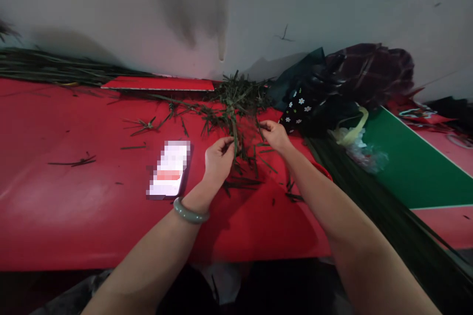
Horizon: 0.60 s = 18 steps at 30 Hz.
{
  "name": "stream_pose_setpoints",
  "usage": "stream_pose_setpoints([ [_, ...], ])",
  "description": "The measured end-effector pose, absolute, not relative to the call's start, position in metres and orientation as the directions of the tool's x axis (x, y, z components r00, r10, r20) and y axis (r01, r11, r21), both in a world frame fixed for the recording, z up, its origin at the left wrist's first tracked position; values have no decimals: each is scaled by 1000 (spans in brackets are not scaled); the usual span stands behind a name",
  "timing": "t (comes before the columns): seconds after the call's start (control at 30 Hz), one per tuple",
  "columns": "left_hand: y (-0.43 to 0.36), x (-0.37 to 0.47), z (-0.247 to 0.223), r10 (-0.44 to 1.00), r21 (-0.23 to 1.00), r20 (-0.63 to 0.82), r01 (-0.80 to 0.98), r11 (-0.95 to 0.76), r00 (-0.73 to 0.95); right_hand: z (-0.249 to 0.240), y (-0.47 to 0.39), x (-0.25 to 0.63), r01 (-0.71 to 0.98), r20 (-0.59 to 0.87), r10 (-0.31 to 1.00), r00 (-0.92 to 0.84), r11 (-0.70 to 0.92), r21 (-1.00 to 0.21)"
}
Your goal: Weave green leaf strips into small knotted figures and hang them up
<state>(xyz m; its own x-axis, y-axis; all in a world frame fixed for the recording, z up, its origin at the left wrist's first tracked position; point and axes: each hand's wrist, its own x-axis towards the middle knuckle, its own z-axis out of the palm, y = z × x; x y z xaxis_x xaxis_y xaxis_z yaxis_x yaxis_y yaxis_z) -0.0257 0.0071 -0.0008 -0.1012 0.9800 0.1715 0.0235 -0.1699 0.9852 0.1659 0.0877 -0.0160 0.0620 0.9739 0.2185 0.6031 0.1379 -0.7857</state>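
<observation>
Over the middle of the red tabletop, my left hand (pixel 219 160) pinches a green plant strip (pixel 235 130) between thumb and fingers. A greyish-green bangle (pixel 191 210) circles that wrist. To its right, my right hand (pixel 275 135) is closed with thumb and fingertips on a thin strip end (pixel 257 120). Just beyond both hands lies a tangled heap of green strips (pixel 236 91), some knotted together. Short cut pieces (pixel 242 183) are scattered below and around my hands. Where the two held strips run inside the heap is hidden.
A lit phone (pixel 170 170) lies left of my left hand. Long green strips (pixel 55 66) and a red board (pixel 158 83) lie along the white wall. Dark bags (pixel 332 78), a clear plastic bag (pixel 369 155), a green panel (pixel 417 162) and a long leaf bundle (pixel 373 211) are at right.
</observation>
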Motion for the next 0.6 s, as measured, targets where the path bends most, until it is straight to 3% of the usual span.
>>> stream_pose_setpoints([
  [0.17,8,-26,-9,984,984,174,49,-172,-42,-20,63,166,688,119,985,123,2,-726],
  [0.3,3,-31,-12,989,989,138,-35,-140,-53,-23,38,167,682,10,990,140,-89,-726],
  [0.6,-24,-32,-8,998,965,7,-262,-24,-67,-26,-14,166,710,166,969,181,-12,-704],
])
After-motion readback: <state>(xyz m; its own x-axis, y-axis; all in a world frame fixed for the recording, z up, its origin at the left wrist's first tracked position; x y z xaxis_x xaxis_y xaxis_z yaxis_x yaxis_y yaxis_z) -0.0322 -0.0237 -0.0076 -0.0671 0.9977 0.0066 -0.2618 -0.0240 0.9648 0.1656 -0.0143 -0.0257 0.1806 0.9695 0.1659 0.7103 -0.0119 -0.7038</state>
